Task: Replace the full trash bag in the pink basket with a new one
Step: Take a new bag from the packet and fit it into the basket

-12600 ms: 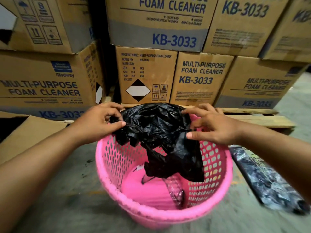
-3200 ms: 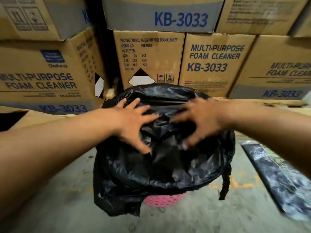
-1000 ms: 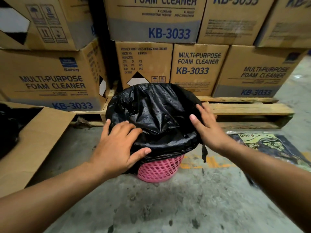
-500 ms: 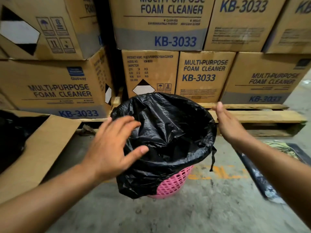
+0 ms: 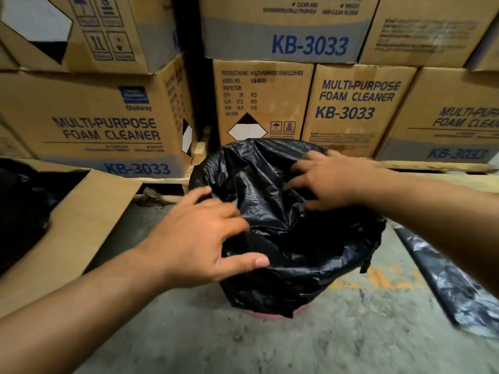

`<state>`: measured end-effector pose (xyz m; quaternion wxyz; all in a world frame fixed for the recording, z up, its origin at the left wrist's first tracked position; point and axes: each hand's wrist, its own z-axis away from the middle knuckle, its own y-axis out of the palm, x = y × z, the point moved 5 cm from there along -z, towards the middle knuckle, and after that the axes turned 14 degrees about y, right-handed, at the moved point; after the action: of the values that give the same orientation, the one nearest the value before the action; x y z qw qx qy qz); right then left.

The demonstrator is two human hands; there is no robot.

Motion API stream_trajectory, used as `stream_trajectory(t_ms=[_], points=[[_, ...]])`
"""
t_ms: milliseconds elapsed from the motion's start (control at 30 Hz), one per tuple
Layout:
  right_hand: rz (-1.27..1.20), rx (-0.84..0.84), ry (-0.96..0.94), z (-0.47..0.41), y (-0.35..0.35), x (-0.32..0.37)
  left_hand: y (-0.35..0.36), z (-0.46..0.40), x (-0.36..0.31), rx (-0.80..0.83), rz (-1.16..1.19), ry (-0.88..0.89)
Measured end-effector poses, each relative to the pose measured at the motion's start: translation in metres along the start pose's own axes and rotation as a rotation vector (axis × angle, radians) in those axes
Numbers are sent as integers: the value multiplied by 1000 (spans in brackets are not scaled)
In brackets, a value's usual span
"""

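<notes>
Left hand point(image 5: 199, 238), right hand point(image 5: 328, 182) — fingers spread, pressing black bag point(image 5: 283, 211) into pink basket point(image 5: 270, 313).

Half a second back: left hand point(image 5: 199, 238) hovering off the black bag point(image 5: 297, 238), right hand point(image 5: 329, 182) off at the rim's far right. Now both on the plastic, fingers spread, right moved in over the mouth. Pink basket point(image 5: 270, 314) now nearly all covered, only a sliver at the base.

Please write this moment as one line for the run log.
black plastic trash bag: lines pink basket | left hand: on bag | right hand: on bag
</notes>
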<state>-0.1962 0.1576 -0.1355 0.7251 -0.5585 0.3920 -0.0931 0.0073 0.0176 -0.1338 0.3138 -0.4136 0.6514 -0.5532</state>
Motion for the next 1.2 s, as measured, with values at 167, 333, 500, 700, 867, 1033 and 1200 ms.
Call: stream_trajectory(t_ms=[167, 333, 500, 700, 867, 1033, 1200], points=[[378, 342, 65, -10, 60, -6, 10, -7, -6, 221, 39, 23], [165, 166, -30, -9, 17, 1, -10, -34, 7, 86, 250, -43], [253, 524, 56, 16, 27, 13, 40, -90, 48, 743, 33, -71], [292, 699, 63, 31, 42, 12, 84, -86, 72, 1063, -192, -158], [116, 564, -55, 31, 13, 37, 70, -106, 74, 980, -305, -36], [56, 976, -71, 64, 45, 63, 89, -77, 92, 1093, -499, -40], [-266, 590, -22, 30, 19, 42, 71, -105, 77, 995, -380, -34]])
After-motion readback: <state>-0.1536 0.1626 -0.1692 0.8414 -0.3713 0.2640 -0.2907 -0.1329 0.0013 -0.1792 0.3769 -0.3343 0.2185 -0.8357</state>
